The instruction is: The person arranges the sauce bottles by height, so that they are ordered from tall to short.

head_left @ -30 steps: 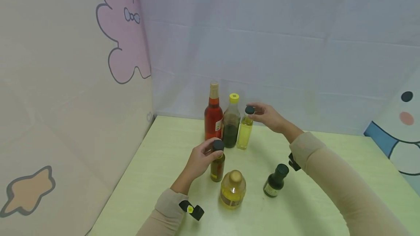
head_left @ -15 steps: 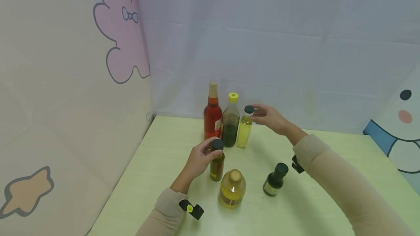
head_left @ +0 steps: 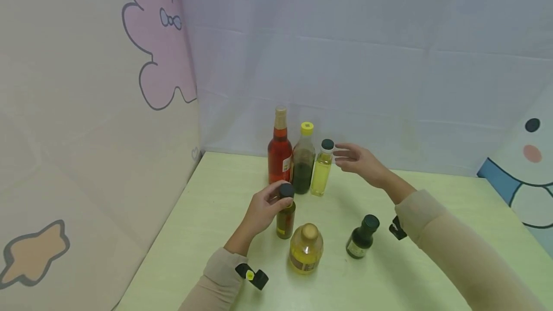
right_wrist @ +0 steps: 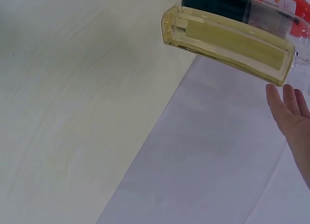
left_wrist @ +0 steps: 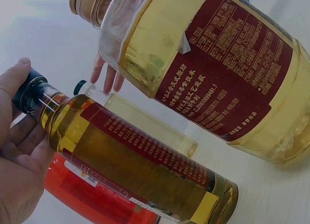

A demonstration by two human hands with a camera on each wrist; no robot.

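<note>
My left hand pinches the dark cap of a small oil bottle with a dark red label; it stands upright in front of the red bottle. To the right of the back row, my right hand has its fingers extended, just apart from a slim bottle of yellow oil with a dark green cap. That bottle stands beside a yellow-capped bottle of dark liquid. Left of these is a tall red bottle with a tan neck.
A round-shouldered oil bottle with a gold cap stands near the front. Right of it is a small dark bottle with a green cap. A white cloth wall hangs behind the pale table, a printed wall at left.
My right hand has let go of the slim yellow oil bottle's cap and drawn back to the right, its fingers opening. The left hand stays on its bottle.
</note>
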